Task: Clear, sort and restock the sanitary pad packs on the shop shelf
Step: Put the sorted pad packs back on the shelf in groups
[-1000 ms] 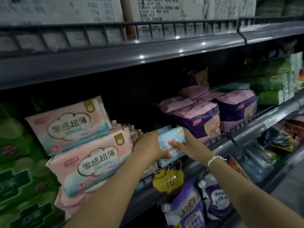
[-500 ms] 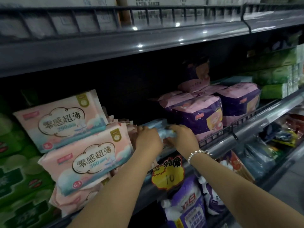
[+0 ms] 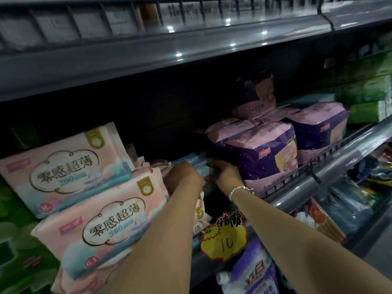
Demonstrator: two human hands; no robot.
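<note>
Both hands reach into the gap on the grey metal shop shelf, between the stacked pink soft-plastic pad packs and the purple-and-pink bagged packs. The left hand and right hand close from either side on a small pale-blue pad pack lying low in that gap; finger detail is blurred, but both seem curled on it. To seat it well: push it square to the back, keep it flat, not wedged under the pink stack, whose top pack leans forward and could slide; mind the yellow starburst price tag below
</note>
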